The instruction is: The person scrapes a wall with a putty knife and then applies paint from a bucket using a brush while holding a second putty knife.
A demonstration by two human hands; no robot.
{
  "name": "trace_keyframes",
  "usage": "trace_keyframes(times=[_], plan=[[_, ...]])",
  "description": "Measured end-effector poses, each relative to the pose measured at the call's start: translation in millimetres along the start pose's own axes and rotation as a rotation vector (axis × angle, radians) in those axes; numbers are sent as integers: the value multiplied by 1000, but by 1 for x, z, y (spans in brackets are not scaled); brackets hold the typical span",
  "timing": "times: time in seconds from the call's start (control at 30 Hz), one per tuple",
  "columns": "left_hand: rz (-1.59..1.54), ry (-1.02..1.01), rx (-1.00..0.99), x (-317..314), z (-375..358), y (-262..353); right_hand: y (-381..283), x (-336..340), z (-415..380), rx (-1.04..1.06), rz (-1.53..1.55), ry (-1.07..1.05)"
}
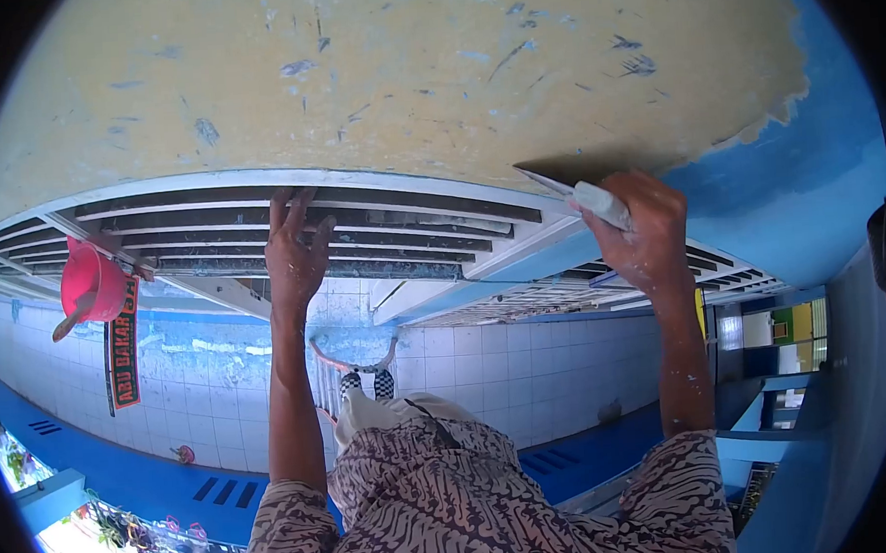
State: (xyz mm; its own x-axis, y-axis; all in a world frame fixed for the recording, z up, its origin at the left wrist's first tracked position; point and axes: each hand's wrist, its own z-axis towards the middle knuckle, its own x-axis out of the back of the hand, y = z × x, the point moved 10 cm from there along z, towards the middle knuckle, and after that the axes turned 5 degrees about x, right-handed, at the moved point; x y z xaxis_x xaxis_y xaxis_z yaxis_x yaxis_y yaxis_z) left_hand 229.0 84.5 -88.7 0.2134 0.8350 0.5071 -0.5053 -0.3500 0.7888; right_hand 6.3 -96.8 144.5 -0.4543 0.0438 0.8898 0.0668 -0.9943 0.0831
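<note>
My right hand (646,221) is closed around the pale, smeared handle of a scraper (599,203). Its pointed blade lies against or very near the yellowish wall (403,88), just above the white frame; contact is hard to tell. Grey and pale blue scuffs mark that wall surface. My left hand (296,249) rests on the louvered vent (390,217), fingers stretched up against the slats and thumb apart. Nothing is held in it. Whitish specks dot my right hand and forearm.
A pink bucket (91,280) hangs at the left of the vent, with a handled tool sticking out. Below it hangs a lettered banner (126,348). I stand high on a ladder (328,368) above a tiled floor (528,372). Blue paint (809,177) borders the yellowish area at right.
</note>
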Motion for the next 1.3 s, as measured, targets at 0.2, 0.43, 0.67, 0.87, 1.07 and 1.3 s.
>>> trace_keyframes(times=[0.2, 0.43, 0.67, 0.87, 1.07, 1.3], plan=[[-108, -27, 83, -3, 0, -6, 24, 14, -10, -125, 70, 75], [-53, -6, 31, 0, 0, 4, 50, 36, -38, -107, -14, -35], [-118, 6, 60, -3, 2, -3, 53, 32, -50, -102, -43, -86], [-117, -37, 65, -4, 3, 5, 54, 24, -53, -89, 15, -13], [-75, 13, -8, -1, 1, 2, 66, 33, -65, -211, 37, 123], [-30, 16, 28, 2, 0, 5, 71, 43, -73, -262, 69, 158]])
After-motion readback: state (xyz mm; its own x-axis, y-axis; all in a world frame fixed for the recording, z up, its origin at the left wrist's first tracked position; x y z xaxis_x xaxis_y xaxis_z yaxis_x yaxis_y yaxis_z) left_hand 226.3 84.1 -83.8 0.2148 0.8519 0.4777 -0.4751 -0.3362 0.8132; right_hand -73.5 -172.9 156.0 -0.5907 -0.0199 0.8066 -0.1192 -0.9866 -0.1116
